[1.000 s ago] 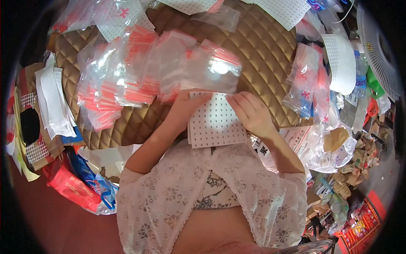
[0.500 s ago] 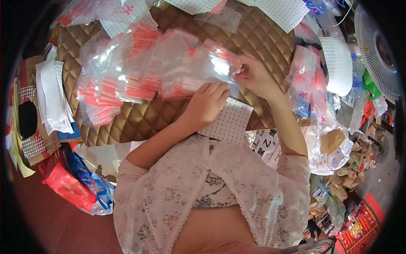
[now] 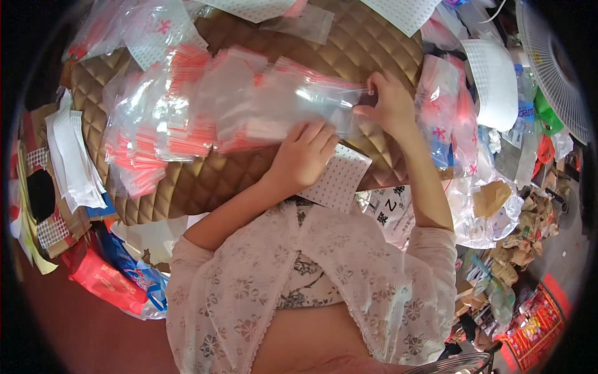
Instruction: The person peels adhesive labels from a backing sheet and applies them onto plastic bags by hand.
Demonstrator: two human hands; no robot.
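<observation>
Overlapping clear zip bags with red-edged strips spread in a long row across a brown quilted surface. My left hand lies at the near right end of this row, its fingers extended over the plastic and slightly bent. At the row's right end is my right hand, its thumb and forefinger apart beside a bag's edge. Whether its fingertips touch the plastic I cannot tell. A white sheet with rows of small dark marks sits under and beside my left hand, close to my body.
More bags and a marked sheet lie at the far left. Beyond the right edge are bagged packs, a white curved sheet stack and a fan. Folded white papers stand at the left, above a red bag.
My right hand has shifted slightly right, and its pinched thumb and forefinger have come apart. A small pale thing seen at its fingertips no longer shows. The view has shifted slightly.
</observation>
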